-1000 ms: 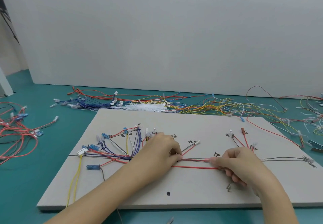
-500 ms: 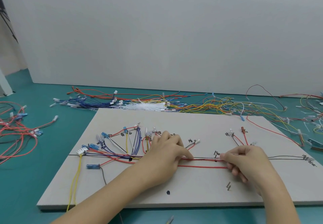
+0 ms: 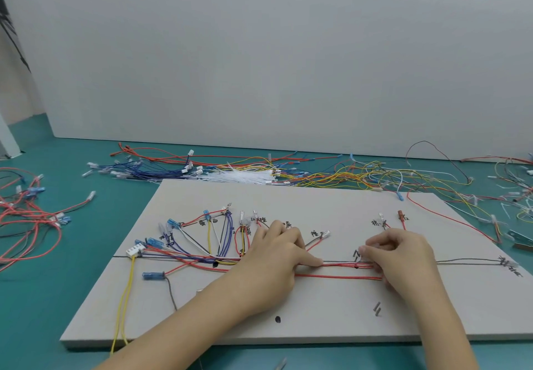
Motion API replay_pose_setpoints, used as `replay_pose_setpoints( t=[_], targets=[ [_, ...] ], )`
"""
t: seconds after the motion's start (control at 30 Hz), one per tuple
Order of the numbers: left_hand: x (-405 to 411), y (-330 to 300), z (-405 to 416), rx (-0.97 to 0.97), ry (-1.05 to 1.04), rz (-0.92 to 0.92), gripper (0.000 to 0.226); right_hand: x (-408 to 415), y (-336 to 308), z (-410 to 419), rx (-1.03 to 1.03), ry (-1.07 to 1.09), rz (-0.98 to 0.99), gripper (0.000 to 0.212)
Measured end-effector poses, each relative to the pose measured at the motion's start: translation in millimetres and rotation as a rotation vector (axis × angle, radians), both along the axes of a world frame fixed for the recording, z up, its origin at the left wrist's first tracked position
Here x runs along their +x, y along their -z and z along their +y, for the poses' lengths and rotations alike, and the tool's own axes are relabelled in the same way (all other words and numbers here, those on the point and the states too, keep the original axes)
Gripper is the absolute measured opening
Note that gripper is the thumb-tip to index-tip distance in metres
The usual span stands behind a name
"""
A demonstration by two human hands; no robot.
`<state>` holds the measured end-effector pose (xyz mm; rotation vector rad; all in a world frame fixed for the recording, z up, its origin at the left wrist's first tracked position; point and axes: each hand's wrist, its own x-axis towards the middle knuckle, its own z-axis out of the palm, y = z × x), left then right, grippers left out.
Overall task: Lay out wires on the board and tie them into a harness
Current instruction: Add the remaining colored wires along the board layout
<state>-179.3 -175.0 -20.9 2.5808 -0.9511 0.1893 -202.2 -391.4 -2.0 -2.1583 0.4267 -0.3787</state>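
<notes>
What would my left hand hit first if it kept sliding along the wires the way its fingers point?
Probably your right hand: the left hand's fingers point along the red wires toward it, with only bare wire between.

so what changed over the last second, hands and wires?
The right hand slid right along the red wire bundle, drawing it out along the trunk line, and now pinches it near the right-hand branch. The left hand shifted slightly right, forefinger extended, pressing the bundle to the board. The fanned branch wires on the left kept their places.
</notes>
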Motion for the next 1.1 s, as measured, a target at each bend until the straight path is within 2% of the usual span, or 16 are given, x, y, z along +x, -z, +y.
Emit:
replay_pose_setpoints(
  t=[0.2,0.37,0.57,0.93,1.1],
  targets=[
    [1,4,0,-0.025,0.006,0.0,0.055,7,-2,7,0.06,-0.112,-0.068,0.015],
    [2,5,0,-0.035,0.001,-0.001,0.053,9,-3,7,-0.063,-0.193,-0.068,0.015],
    [2,6,0,-0.05,0.005,0.019,0.053,7,-2,7,-0.162,-0.24,-0.08,0.027],
    [1,6,-1,-0.061,0.006,0.03,0.054,3,2,11,-0.295,-0.298,-0.095,0.027],
    [1,6,-1,-0.063,0.006,0.038,0.056,3,1,13,-0.362,-0.313,-0.092,0.019]
  ],
)
